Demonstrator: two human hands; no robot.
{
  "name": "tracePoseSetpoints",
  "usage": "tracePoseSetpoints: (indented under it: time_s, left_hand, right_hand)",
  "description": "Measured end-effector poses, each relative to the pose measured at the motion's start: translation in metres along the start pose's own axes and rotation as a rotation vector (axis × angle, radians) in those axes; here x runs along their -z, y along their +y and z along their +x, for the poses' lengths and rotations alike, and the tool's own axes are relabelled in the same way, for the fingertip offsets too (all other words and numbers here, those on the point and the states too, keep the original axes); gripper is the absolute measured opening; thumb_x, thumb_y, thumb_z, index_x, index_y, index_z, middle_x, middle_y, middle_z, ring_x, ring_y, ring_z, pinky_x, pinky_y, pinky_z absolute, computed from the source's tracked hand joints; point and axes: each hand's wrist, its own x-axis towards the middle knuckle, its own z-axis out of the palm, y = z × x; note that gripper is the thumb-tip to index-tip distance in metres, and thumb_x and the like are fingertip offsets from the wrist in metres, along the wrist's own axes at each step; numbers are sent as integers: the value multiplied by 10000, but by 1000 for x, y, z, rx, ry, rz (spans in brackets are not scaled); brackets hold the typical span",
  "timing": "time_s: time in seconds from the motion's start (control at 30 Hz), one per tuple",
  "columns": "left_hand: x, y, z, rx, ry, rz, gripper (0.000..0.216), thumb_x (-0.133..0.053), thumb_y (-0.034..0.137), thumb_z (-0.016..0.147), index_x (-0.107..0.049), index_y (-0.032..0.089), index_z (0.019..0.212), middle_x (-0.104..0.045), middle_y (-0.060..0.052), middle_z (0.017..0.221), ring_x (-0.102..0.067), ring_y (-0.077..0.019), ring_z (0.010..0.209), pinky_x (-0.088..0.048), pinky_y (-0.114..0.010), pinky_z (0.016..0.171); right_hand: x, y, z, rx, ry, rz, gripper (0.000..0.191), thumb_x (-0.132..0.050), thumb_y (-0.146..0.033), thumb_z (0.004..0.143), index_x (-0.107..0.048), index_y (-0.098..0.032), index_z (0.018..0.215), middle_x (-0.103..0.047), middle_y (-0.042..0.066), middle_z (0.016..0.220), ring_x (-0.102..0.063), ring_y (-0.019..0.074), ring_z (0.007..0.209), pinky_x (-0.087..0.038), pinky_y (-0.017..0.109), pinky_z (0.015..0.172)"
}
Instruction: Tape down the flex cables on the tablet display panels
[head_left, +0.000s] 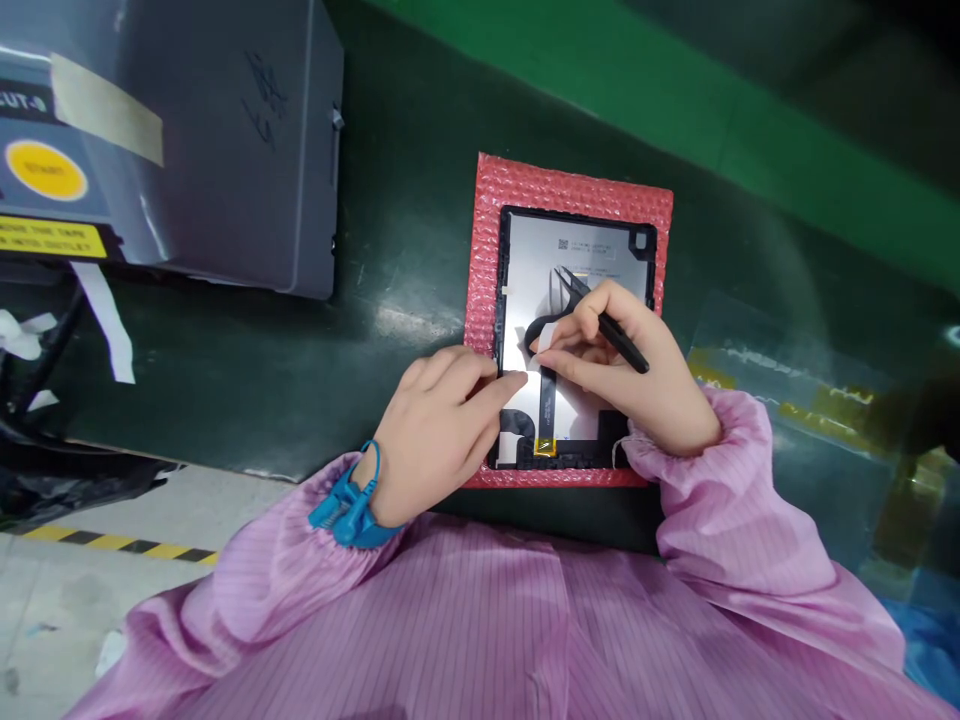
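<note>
An open tablet panel (532, 270) with a silver back and black frame lies on a red bubble-wrap mat (480, 250) on the dark green bench. My left hand (442, 420) rests on the panel's left edge, fingers curled, index finger pressing the silver surface beside a black flex cable (546, 395). My right hand (637, 370) is closed on black tweezers (600, 315), whose tips point up and left over the panel, while its fingertips pinch a small pale strip near the cable. A blue wrist strap (349, 505) sits on my left wrist.
A grey machine housing (225, 140) with yellow labels stands at the upper left. A clear plastic sheet with yellow tape (817, 400) lies to the right. A bright green strip (675, 90) runs along the bench's far edge. Floor with hazard tape (112, 540) shows at the lower left.
</note>
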Motion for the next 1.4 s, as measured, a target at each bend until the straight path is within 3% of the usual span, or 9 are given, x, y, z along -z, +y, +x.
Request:
tracePoseSetpoints:
  time_s: [0.33,0.53,0.73,0.87,0.93,1.0,1.07,1.3,1.4]
  left_hand:
    - [-8,4,1,26,-59,101,375,-487,238,1042,-646,171,1375,-634,-122,1058,-579,-291,1025,-519,-414,819]
    - [-10,5,0,15,-60,133,364,-494,227,1036,-661,167,1354,-620,-119,1031,-567,-284,997,-519,-402,807]
    - [-11,6,0,14,-72,165,367,-478,246,1047,-650,188,1366,-632,-112,1016,-573,-278,968,-511,-393,779]
    - [-12,5,-1,19,-49,167,357,-497,235,1039,-656,193,1356,-668,-127,1064,-611,-289,996,-521,-409,784]
    - [-12,5,-4,-33,-35,156,339,-520,235,1032,-665,190,1335,-680,-145,1193,-607,-330,1149,-528,-486,905]
    - [-13,9,-8,-152,-65,130,321,-549,263,1033,-659,203,1328,-655,-125,1364,-532,-353,1348,-430,-590,1109]
    - [-14,14,-15,-266,-141,98,345,-570,282,1036,-621,210,1369,-613,-90,1478,-453,-338,1467,-293,-616,1232]
    - [-15,19,-27,-278,-307,46,538,-598,387,1036,-496,165,1515,-499,-91,1612,-323,-364,1564,-305,-563,1253]
    - [-14,16,-24,-246,-339,34,464,-530,264,1068,-488,209,1527,-473,-58,1632,-289,-313,1585,-304,-535,1269]
  right_hand:
    - [-2,7,2,70,12,-64,416,-820,-353,862,-418,-257,822,-682,4,931,-684,169,833,-443,272,574]
    - [-1,15,11,213,132,-233,499,-892,-265,779,-401,-278,861,-669,-1,978,-644,194,896,-490,337,733]
    - [2,14,33,290,233,-335,571,-935,-264,731,-377,-290,849,-600,-32,897,-501,164,763,-501,361,792]
    - [3,17,42,316,336,-367,501,-887,-319,809,-389,-293,854,-589,-33,874,-465,144,699,-522,361,806]
    - [7,22,42,341,420,-378,393,-802,-359,895,-415,-293,883,-577,-26,863,-521,156,734,-529,372,831]
    - [15,28,37,361,507,-393,285,-703,-405,963,-445,-293,917,-568,-14,863,-590,183,811,-536,384,845]
    - [26,33,27,369,568,-435,241,-648,-435,985,-462,-291,933,-560,-9,861,-628,200,854,-542,392,838]
    - [66,37,-32,288,731,-634,244,-673,-337,929,-441,-279,882,-614,5,832,-623,193,757,-509,360,777]
    - [88,41,-61,179,774,-722,255,-682,-326,914,-431,-288,900,-720,69,944,-662,224,769,-507,374,752]
